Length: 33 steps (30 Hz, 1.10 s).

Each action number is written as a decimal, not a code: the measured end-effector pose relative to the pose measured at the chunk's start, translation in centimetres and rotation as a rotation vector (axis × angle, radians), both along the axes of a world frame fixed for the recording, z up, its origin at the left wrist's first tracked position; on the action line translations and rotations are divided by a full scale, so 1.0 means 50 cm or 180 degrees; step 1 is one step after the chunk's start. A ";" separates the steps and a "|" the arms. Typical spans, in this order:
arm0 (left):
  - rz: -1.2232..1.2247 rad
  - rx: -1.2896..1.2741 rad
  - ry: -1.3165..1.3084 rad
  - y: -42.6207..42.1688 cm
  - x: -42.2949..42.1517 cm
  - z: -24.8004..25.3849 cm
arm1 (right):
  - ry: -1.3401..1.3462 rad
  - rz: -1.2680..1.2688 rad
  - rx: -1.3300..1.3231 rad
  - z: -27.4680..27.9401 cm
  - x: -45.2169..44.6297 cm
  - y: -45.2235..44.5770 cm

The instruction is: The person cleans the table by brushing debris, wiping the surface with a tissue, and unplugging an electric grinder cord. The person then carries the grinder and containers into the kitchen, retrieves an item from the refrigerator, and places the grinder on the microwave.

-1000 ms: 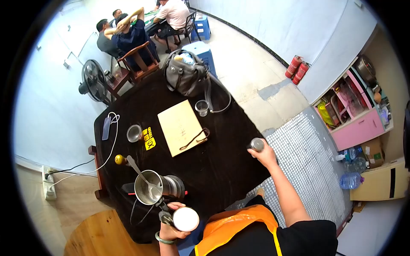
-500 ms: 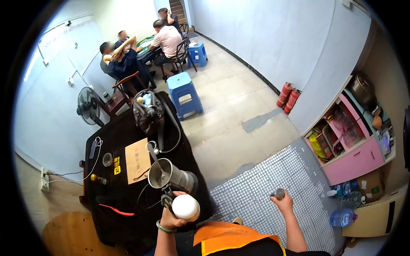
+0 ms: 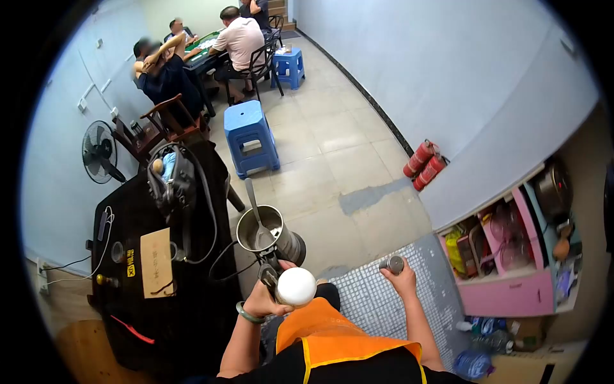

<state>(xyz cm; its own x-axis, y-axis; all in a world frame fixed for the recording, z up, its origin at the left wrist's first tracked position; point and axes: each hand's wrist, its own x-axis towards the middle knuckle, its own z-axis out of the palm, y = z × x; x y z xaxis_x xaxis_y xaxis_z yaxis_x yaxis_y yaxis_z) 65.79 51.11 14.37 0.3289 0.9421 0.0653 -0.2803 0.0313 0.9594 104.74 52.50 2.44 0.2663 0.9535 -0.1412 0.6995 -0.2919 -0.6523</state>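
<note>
My left hand is closed on the dark handle of a stainless steel electric kettle. The same hand also has a white round-topped item against the handle; its kind is not clear. Inside the uncovered kettle leans a long-handled metal spoon, with some small white bits near it. My right hand, off to the right, grips a small dark cylindrical container with a grey end. An orange apron covers my front.
On the left stands a black-covered table bearing a bag, a cardboard piece and cables. A blue stool, fire extinguishers and a pink cabinet stand around. Several people sit at a far table.
My view has shifted, with the black table further left. The kettle has moved from over the table to beyond its right edge, above the floor. Both hands keep their holds.
</note>
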 end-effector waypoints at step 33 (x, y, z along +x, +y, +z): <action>0.0273 -0.0099 0.0476 1.975 0.446 -0.098 | 0.0168 0.0800 -0.0135 -0.169 0.389 2.132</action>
